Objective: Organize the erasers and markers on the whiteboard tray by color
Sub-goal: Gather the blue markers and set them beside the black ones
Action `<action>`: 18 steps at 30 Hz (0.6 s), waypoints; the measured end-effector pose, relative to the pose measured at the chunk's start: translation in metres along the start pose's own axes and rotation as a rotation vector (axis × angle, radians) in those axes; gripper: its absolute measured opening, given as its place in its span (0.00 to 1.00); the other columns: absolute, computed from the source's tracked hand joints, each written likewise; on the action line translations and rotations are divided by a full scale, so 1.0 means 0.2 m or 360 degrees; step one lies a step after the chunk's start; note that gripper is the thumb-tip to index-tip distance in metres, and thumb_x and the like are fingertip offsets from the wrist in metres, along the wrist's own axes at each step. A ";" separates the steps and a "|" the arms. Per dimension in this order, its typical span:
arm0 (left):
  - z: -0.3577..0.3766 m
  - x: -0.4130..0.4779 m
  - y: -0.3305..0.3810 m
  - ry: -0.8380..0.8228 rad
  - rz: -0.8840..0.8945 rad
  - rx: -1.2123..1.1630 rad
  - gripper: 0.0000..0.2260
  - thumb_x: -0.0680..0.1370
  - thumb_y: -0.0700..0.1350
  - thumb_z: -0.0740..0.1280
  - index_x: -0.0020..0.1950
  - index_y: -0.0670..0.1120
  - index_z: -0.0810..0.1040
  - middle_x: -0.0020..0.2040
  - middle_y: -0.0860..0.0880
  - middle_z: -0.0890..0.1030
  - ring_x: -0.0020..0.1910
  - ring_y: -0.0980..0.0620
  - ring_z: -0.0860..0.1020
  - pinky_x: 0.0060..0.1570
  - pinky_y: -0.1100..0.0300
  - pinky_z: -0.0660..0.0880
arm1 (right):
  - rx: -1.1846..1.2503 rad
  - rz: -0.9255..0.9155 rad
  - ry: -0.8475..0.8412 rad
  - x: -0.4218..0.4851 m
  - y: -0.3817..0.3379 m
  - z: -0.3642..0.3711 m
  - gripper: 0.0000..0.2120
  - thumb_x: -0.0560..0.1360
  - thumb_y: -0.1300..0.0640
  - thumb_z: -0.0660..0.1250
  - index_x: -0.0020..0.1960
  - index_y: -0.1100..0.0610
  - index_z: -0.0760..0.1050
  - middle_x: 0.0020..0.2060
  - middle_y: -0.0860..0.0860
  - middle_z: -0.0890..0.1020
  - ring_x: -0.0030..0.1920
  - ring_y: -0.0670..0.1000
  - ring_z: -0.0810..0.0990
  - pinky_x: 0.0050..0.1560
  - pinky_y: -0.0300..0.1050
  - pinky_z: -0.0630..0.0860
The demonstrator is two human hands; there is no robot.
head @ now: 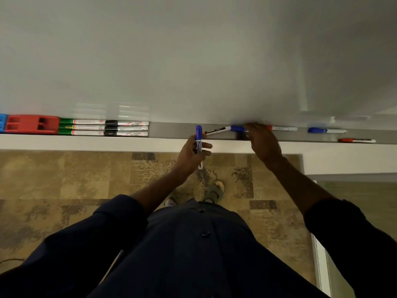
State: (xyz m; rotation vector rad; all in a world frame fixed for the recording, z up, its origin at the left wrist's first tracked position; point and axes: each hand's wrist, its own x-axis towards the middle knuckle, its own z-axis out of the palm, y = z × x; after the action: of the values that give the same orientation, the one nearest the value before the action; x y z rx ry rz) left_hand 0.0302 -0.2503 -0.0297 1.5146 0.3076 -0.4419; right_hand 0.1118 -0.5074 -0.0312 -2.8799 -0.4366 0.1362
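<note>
Markers are half sorted: erasers (32, 124), green markers (81, 127) and black markers (126, 128) are grouped at the left end of the tray (171, 130). A blue marker (199, 137) is gripped upright by the left hand (191, 153). A second blue marker (223, 130), mid-tray, is grasped by the right hand (263, 140). Three loose markers (326, 130) are left further right.

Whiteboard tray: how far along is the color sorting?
Done: blue eraser, red eraser, green markers and black markers sit grouped at the left end of the tray. In hand: the left hand grips a blue marker; the right hand covers the end of a second blue marker on the tray. Left: a red marker, a third blue marker and another red marker lie scattered to the right.
</note>
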 end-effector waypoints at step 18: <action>0.69 0.12 0.17 0.0100 -0.0133 -0.0565 0.13 0.84 0.47 0.66 0.66 0.45 0.80 0.51 0.48 0.84 0.54 0.46 0.81 0.52 0.50 0.78 | 0.1381 0.0304 0.0117 -0.27 -0.05 -0.15 0.17 0.78 0.64 0.68 0.66 0.61 0.75 0.60 0.53 0.83 0.57 0.45 0.82 0.55 0.30 0.77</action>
State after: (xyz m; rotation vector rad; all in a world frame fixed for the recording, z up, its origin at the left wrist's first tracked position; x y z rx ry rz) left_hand 0.0559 -0.3907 -0.0053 1.1732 0.4741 -0.3832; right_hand 0.0623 -0.5209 0.0034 -2.0518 -0.0482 0.1921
